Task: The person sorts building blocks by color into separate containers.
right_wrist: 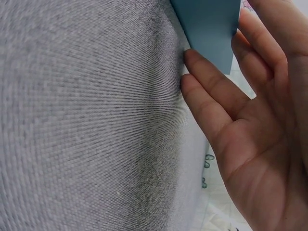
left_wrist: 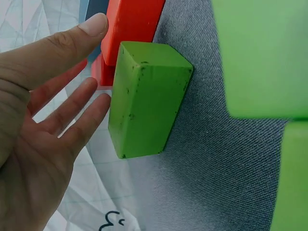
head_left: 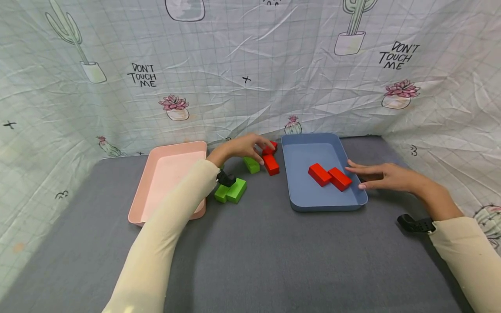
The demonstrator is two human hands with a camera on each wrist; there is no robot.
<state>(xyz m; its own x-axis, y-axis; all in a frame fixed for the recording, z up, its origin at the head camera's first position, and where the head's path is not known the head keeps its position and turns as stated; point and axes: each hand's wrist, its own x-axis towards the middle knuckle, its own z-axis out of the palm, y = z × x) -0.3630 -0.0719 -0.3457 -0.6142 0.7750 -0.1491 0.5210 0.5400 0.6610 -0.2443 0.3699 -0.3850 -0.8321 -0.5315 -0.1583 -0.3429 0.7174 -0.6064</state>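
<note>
My left hand (head_left: 243, 147) reaches over the table's back middle, its fingers loosely bent and apart beside two red blocks. The nearer red block (head_left: 271, 165) lies just past the thumb tip; the farther red block (head_left: 271, 148) is partly hidden by the fingers. In the left wrist view a green block (left_wrist: 149, 101) stands by the palm, with nothing gripped. At the right, my right hand (head_left: 385, 176) is held with fingers extended at the right rim of the blue tray (head_left: 309, 148). Inside that tray lie a red block (head_left: 319, 174) and another red block (head_left: 340, 179).
A pink tray (head_left: 168, 165) stands at the left, partly behind my left sleeve. Between the trays, green blocks (head_left: 236, 190) lie on the grey cloth (head_left: 250, 252), some partly hidden by the left wrist. A printed curtain (head_left: 235, 65) hangs behind the table.
</note>
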